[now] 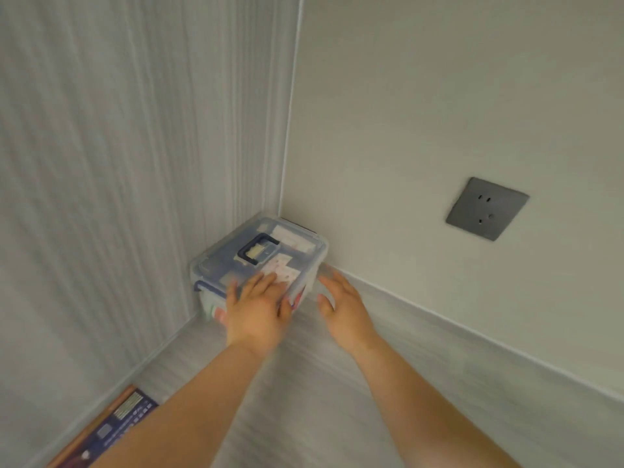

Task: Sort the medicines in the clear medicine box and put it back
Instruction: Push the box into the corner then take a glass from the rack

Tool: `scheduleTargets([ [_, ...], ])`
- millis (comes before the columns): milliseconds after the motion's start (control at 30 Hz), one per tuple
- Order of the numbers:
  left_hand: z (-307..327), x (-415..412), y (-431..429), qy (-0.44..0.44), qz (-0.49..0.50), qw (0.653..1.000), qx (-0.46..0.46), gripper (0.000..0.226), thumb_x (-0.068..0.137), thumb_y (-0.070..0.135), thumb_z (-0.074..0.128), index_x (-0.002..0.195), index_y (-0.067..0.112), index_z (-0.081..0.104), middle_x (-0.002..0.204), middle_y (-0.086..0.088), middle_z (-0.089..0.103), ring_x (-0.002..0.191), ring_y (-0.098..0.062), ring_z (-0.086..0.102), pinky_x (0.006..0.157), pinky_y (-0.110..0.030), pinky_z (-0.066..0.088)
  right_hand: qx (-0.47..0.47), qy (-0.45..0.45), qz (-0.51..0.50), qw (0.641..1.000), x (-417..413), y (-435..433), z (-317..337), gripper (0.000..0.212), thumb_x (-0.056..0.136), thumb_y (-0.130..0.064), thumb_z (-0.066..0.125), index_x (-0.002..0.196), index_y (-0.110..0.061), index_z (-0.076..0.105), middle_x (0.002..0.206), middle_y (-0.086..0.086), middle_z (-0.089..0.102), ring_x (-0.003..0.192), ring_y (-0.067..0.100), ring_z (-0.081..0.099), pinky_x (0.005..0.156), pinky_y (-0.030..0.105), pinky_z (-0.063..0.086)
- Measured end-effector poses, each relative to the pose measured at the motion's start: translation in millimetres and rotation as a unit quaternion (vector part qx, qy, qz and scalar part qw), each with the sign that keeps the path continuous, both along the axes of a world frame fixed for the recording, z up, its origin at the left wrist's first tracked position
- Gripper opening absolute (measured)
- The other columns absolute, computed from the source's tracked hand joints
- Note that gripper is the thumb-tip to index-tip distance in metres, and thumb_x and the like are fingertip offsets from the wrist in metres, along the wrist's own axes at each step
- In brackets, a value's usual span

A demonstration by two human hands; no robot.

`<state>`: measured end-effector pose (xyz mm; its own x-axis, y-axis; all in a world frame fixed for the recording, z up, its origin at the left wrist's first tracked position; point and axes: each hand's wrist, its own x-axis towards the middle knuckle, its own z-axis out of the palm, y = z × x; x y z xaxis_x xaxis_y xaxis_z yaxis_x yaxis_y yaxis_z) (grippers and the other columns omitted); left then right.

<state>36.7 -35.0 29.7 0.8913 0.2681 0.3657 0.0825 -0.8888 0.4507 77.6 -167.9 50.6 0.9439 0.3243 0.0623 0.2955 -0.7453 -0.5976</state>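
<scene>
Presently noted: clear plastic medicine box (260, 261) with dark blue handle and latches, lid on, medicine packets visible inside, set on pale wood-grain surface (304, 383) tight in corner between striped panel (118, 163) and plain wall (439, 113). Left hand (258, 309) laid on near edge of lid, fingers spread flat, gripping nothing; right hand (344, 307) just beside box's right side, fingers loose and apart, contact unclear. Grey square socket plate (487, 209) on plain wall; printed carton (108, 430) at lower left.
</scene>
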Motion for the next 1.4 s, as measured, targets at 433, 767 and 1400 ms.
scheduleTargets([
  [433,-68,-168,-101,0.090,-0.267,0.939,-0.197,0.026,0.063,-0.003,0.059,0.086,-0.003,0.071,0.101,-0.029,0.068,0.093,-0.018,0.057,0.079,0.016,0.012,-0.042,0.067,-0.327,0.942,-235,-230,-30,0.029,0.085,-0.006,0.054,0.113,-0.007,0.061,0.133,0.011,0.053,0.124,0.024,0.046,0.104,0.027,0.030],
  [767,-60,-190,-215,0.063,-0.411,0.885,-0.209,0.031,0.061,0.028,0.040,0.084,0.021,0.059,0.083,0.003,0.069,0.084,-0.016,0.051,0.077,0.014,0.020,-0.122,0.048,-0.463,0.877,-319,-373,-19,0.033,0.084,-0.005,0.049,0.116,-0.011,0.058,0.128,0.008,0.057,0.120,0.025,0.047,0.100,0.027,0.033],
  [1400,-79,-211,-533,0.219,-0.302,0.927,-0.041,0.056,0.091,0.032,0.044,0.140,0.025,0.016,0.153,-0.001,0.013,0.138,-0.018,0.021,0.111,-0.028,0.018,-0.639,0.054,-0.195,0.742,-276,-710,40,0.060,0.085,-0.010,0.050,0.137,-0.007,0.021,0.154,0.018,0.003,0.141,0.035,-0.001,0.116,0.051,0.002],
])
